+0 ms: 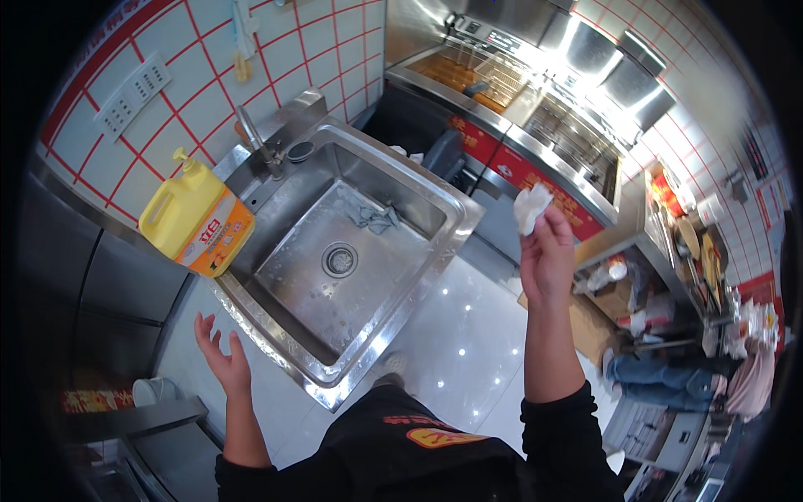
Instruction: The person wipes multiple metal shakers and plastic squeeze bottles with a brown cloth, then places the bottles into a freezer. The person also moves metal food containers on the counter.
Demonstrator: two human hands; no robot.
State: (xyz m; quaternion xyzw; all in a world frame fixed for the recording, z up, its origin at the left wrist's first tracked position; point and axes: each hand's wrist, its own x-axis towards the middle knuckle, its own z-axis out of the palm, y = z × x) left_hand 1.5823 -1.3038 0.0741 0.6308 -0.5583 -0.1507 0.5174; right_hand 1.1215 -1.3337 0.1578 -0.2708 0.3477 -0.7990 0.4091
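Note:
My right hand is raised to the right of the sink, pinching a crumpled white tissue between thumb and fingers. My left hand hovers by the sink's near left edge, fingers apart and nothing in it. Before me stands the stainless steel sink, wet inside, with a round drain strainer in its floor. A grey-blue cloth lies bunched toward the far side of the basin. On the left rim rests a large yellow pump jug with an orange label, near my left hand.
A metal faucet rises at the sink's back left corner. Fryers with wire baskets line the far wall. At the right, a shelf unit holds utensils and packages, and another person stands beside it. A white bucket sits low at left.

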